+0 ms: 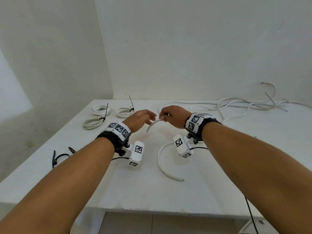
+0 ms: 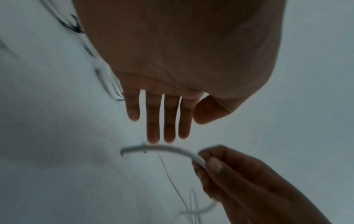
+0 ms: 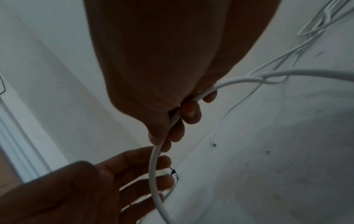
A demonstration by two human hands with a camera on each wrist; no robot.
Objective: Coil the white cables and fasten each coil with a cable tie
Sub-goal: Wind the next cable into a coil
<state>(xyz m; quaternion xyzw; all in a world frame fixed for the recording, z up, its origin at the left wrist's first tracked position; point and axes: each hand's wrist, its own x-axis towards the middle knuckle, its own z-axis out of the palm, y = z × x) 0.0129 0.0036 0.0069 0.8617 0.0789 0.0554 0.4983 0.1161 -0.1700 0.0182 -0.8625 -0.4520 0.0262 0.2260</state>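
Note:
My right hand (image 1: 163,117) pinches a white cable (image 1: 152,124) near its free end, which curves out leftward above the table. In the right wrist view the cable (image 3: 153,174) runs through the curled fingers (image 3: 189,112) and off to the right. My left hand (image 1: 150,117) hovers just left of it with straight fingers (image 2: 153,121), their tips close to the cable end (image 2: 162,148), holding nothing. Three tied coils lie at the back left: two white ones (image 1: 101,110) (image 1: 124,112) and a cream one (image 1: 92,123), each with a black tie.
Loose white cables (image 1: 244,105) lie tangled at the table's back right by the wall. Another cable length (image 1: 160,163) curves across the table (image 1: 135,188) under my right wrist. Spare black cable ties (image 1: 59,157) lie near the left edge.

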